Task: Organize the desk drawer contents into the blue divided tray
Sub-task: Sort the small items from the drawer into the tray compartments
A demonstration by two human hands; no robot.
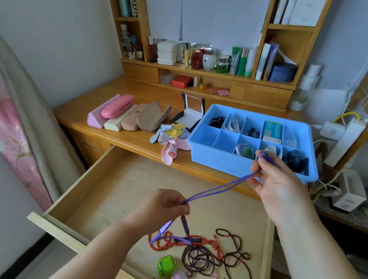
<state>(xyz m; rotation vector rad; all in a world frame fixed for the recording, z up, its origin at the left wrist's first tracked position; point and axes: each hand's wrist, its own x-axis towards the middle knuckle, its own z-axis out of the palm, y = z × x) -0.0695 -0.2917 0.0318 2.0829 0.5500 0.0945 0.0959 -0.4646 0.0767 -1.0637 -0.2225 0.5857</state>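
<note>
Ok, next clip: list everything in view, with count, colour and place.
purple lanyard: one, stretched between both hands
blue divided tray: one, desk right, several compartments filled
open drawer: one, pale wood, front centre
bead strings: several, red and dark, tangled in drawer
green item: one, drawer front
glasses cases: about five, pink, cream, tan, desk left
cloths: a few, blue, yellow, pink, left of tray
black box: one, open, behind cloths
bottles and jars: many, mixed, shelf
left hand: pinches lanyard
right hand: holds lanyard's far end
</note>
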